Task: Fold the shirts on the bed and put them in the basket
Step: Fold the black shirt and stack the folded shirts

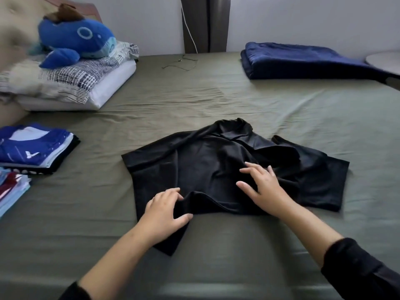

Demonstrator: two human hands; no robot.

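At the far left edge of the bed [86, 202], two piles of folded shirts sit close together: a nearer stack [13, 191] showing red, white and pale blue edges, and just behind it a blue and white stack [36, 146] with a black layer at the bottom. Farther back on the left, a blue plush whale [75, 40] rests on top of a patterned pillow [65, 81], which lies on a white pillow beneath it. Toward the middle, a black shirt [216, 165] is spread on the olive-green sheet, crumpled rather than flat, with its collar bunched at the far end, one short sleeve stretched out to the left and the other side rumpled into loose folds on the right; the fabric has a slight sheen. The left hand [166, 213] sits at the near left corner of the shirt, its fingers and thumb curled around a raised ridge of the hem, gripping it. The right hand [262, 187] lies on the middle of the shirt with fingers spread and nearly straight, pressing the cloth down and holding nothing. Behind the shirt, a thin dark cord [184, 62] trails across the sheet near the wall. At the far right, a folded navy blanket [303, 61] rests on the back corner of the bed, well apart from the shirt.
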